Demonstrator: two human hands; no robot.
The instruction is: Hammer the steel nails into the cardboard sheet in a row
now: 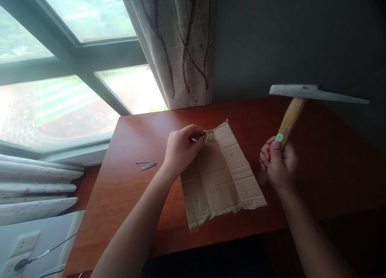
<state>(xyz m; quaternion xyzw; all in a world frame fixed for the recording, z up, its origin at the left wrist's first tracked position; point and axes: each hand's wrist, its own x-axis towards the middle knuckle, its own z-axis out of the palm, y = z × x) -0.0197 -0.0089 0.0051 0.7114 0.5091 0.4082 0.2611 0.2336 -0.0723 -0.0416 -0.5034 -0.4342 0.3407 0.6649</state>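
A cardboard sheet lies on the table. At its eleven o'clock edge, the left hand pinches a nail beside clustered nail heads. At three o'clock, the right hand grips a wooden-handled hammer. Loose nails lie at nine, a window at ten.

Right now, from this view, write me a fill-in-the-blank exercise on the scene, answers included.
1. The right hand grips the hammer, whose handle is made of ____.
2. The handle's round sticker is ____ in colour.
3. Several loose nails lie to the ____ of the cardboard.
4. Of the cardboard's near and far ends, the left hand is closer to the ____ one.

Missing words: wood; green; left; far.
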